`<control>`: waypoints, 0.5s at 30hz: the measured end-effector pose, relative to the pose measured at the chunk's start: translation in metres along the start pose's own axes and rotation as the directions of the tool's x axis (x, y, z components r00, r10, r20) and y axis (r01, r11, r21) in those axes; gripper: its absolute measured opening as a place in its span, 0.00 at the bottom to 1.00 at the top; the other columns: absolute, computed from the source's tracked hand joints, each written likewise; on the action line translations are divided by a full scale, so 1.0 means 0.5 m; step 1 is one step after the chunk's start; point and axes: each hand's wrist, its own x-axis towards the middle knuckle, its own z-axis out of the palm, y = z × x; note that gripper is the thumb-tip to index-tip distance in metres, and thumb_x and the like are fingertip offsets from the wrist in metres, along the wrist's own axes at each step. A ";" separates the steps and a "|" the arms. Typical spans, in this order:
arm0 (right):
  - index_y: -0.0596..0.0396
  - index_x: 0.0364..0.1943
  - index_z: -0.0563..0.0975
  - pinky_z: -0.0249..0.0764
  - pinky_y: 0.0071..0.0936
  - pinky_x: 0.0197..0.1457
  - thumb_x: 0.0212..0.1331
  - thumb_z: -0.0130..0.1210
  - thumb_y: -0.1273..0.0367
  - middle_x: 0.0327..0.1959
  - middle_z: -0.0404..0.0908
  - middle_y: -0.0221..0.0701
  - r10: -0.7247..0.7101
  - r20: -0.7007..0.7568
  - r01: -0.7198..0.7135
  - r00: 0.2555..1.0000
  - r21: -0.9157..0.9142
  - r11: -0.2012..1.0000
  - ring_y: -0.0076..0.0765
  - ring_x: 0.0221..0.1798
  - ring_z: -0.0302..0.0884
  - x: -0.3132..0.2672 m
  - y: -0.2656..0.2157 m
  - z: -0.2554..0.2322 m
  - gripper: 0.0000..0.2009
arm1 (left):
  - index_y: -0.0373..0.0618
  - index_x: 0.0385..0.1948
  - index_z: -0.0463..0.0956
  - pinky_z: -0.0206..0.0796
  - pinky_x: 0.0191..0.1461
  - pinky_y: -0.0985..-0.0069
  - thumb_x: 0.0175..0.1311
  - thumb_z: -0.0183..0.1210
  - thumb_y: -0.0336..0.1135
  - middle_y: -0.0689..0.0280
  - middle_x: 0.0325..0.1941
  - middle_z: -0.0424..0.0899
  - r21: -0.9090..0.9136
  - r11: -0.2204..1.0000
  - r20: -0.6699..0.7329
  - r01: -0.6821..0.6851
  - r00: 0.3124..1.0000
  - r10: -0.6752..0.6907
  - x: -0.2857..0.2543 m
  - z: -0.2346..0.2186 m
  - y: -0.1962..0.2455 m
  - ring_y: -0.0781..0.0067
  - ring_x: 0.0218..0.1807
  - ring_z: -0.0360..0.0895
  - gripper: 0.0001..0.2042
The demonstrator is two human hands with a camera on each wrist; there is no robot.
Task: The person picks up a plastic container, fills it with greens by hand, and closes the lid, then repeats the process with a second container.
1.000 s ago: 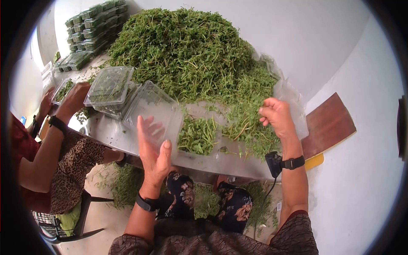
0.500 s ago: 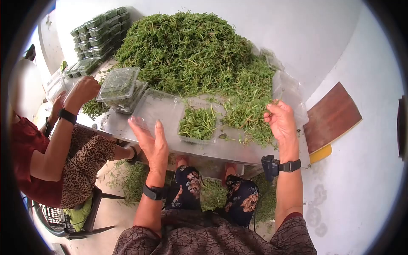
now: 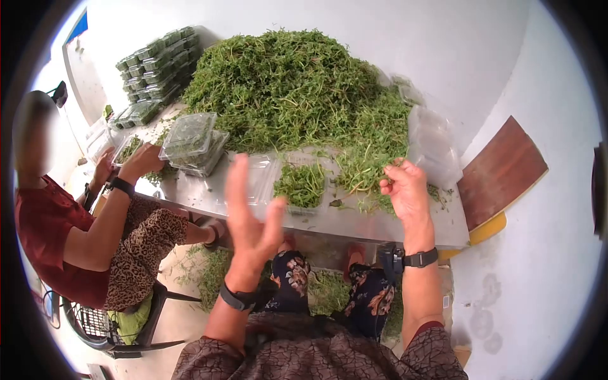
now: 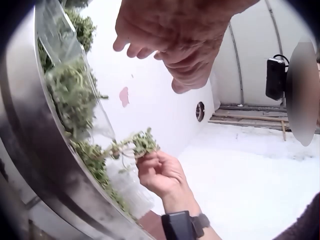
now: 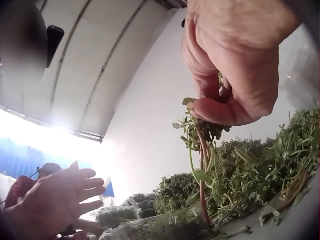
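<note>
My left hand [image 3: 252,228] is raised in front of the table, fingers straight and thumb spread, holding nothing. Its open palm [image 5: 57,200] also shows in the right wrist view. My right hand [image 3: 408,190] pinches a few leafy sprigs [image 5: 202,145] with reddish stems between thumb and fingers, over the right part of the greens. Between the two hands, a clear plastic box [image 3: 303,208] sits on the table, filled with loose greens [image 3: 301,183]. Its clear lid [image 3: 258,171] lies folded out to the left, partly hidden behind my left fingers.
A large heap of greens [image 3: 278,88] covers the back. Closed filled boxes [image 3: 190,134] stand left, more are stacked [image 3: 155,69] behind. Clear plastic boxes [image 3: 434,149] and a brown board [image 3: 503,174] are right. Another person [image 3: 82,221] sits left, working at a box.
The head view has swung, so the table sits further right in it. The lid, tilted up at first, lies flatter. My right hand keeps its pinch; my left stays raised with fingers spread.
</note>
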 end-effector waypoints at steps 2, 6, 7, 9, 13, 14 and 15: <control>0.59 0.32 0.75 0.70 0.19 0.21 0.54 0.56 0.76 0.25 0.77 0.30 -0.008 0.020 0.009 1.000 -0.043 0.999 0.26 0.21 0.75 -0.012 -0.006 0.024 0.03 | 0.34 0.67 0.48 0.40 0.73 0.62 0.58 0.59 0.40 0.48 0.72 0.50 -0.209 0.977 0.238 0.035 0.971 0.016 0.022 0.043 0.038 0.54 0.73 0.48 0.38; 0.60 0.32 0.76 0.69 0.16 0.20 0.55 0.55 0.76 0.24 0.78 0.28 -0.034 0.106 0.053 0.994 -0.180 0.982 0.21 0.21 0.75 -0.040 -0.027 0.078 0.02 | 0.34 0.68 0.42 0.40 0.73 0.63 0.57 0.61 0.43 0.47 0.72 0.48 -0.379 0.916 0.379 0.129 0.925 0.026 0.035 0.107 0.050 0.53 0.73 0.48 0.44; 0.60 0.32 0.76 0.69 0.16 0.20 0.55 0.54 0.76 0.24 0.77 0.28 -0.035 0.158 0.068 0.987 -0.210 0.975 0.20 0.21 0.75 -0.045 -0.030 0.090 0.03 | 0.35 0.69 0.41 0.42 0.72 0.66 0.58 0.61 0.45 0.48 0.71 0.51 -0.452 0.878 0.371 0.156 0.928 0.026 0.038 0.119 0.051 0.58 0.72 0.51 0.44; 0.62 0.32 0.76 0.67 0.16 0.21 0.56 0.54 0.76 0.23 0.76 0.26 -0.025 0.257 0.086 0.966 -0.228 0.970 0.18 0.20 0.72 -0.060 -0.032 0.111 0.03 | 0.36 0.69 0.41 0.43 0.71 0.67 0.60 0.60 0.45 0.49 0.70 0.54 -0.508 0.827 0.412 0.241 0.911 -0.013 0.040 0.120 0.062 0.60 0.71 0.52 0.43; 0.61 0.29 0.77 0.67 0.17 0.22 0.60 0.53 0.72 0.21 0.75 0.24 -0.015 0.391 0.145 0.920 -0.305 0.941 0.17 0.19 0.70 -0.083 -0.030 0.124 0.06 | 0.37 0.67 0.49 0.57 0.63 0.71 0.63 0.56 0.39 0.54 0.61 0.66 -0.572 0.739 0.426 0.356 0.899 -0.104 0.019 0.099 0.082 0.67 0.59 0.66 0.34; 0.61 0.29 0.77 0.67 0.17 0.22 0.60 0.53 0.72 0.21 0.75 0.24 -0.010 0.397 0.141 0.918 -0.303 0.942 0.17 0.19 0.70 -0.095 -0.030 0.125 0.06 | 0.39 0.66 0.52 0.63 0.58 0.74 0.64 0.56 0.40 0.58 0.55 0.71 -0.606 0.642 0.478 0.470 0.860 -0.178 0.008 0.092 0.089 0.73 0.52 0.70 0.32; 0.61 0.29 0.77 0.67 0.17 0.22 0.61 0.52 0.71 0.21 0.76 0.25 0.027 0.398 0.130 0.917 -0.363 0.923 0.16 0.20 0.70 -0.109 -0.028 0.123 0.08 | 0.41 0.63 0.59 0.65 0.48 0.80 0.66 0.54 0.39 0.67 0.46 0.73 -0.632 0.647 0.419 0.427 0.890 -0.179 -0.009 0.094 0.088 0.82 0.40 0.68 0.26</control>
